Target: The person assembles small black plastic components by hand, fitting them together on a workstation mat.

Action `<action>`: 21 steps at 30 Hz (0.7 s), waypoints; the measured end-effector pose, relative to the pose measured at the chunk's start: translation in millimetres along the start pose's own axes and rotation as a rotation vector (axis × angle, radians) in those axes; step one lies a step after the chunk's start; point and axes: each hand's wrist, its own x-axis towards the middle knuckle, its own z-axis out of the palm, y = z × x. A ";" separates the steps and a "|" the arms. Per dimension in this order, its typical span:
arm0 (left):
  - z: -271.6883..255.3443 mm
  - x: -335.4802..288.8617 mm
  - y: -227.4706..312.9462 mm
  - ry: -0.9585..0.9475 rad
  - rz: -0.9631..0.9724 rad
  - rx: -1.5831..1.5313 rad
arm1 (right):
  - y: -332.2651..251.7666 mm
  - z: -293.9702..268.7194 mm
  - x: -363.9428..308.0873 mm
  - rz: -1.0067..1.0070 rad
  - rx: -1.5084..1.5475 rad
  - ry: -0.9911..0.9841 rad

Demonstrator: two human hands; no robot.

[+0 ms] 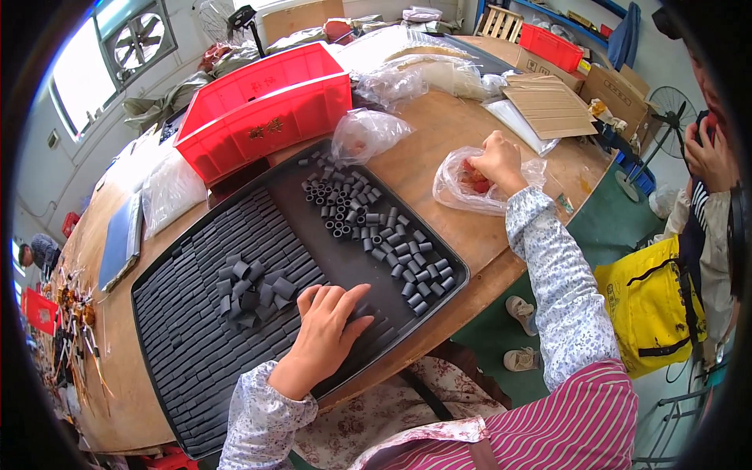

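Observation:
A black tray [329,258] lies before me on the wooden table. Short dark-grey tube pieces [249,288] sit in a small heap on top of close rows of similar pieces [188,329] lying flat on the left. More loose tubes [392,235] are scattered over its right side, some upright. My left hand [325,337] hovers palm down by the near edge of the tray, fingers apart. My right hand [499,164] is at a clear plastic bag [454,188] holding small reddish-orange things [472,182]. Its fingers are bent together; their tips and anything between them are hidden.
A red plastic crate [266,110] stands behind the tray, with a crumpled clear bag [368,135] beside it. Cardboard sheets [548,106] lie at the far right of the table. On the right stands a person [709,157] with a yellow bag [654,305].

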 end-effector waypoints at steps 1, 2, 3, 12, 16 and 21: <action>-0.9 -0.6 0.6 -0.003 -0.002 -0.002 | -3.7 -2.4 1.1 -0.005 0.000 -0.001; -1.5 -1.3 0.8 -0.006 -0.004 -0.003 | -7.4 -6.4 2.3 0.010 -0.008 -0.052; -1.8 -2.3 0.7 -0.003 -0.009 -0.002 | -11.3 -8.5 3.6 0.026 -0.017 -0.102; -0.4 -3.7 1.6 -0.015 -0.011 0.003 | -17.1 -12.0 6.0 0.061 -0.061 -0.127; 1.4 -2.7 1.2 0.016 0.000 -0.003 | -11.3 -25.3 8.7 0.039 -0.031 -0.039; 1.5 -4.1 0.1 0.022 -0.004 0.009 | 3.2 -33.9 10.3 -0.034 0.001 -0.075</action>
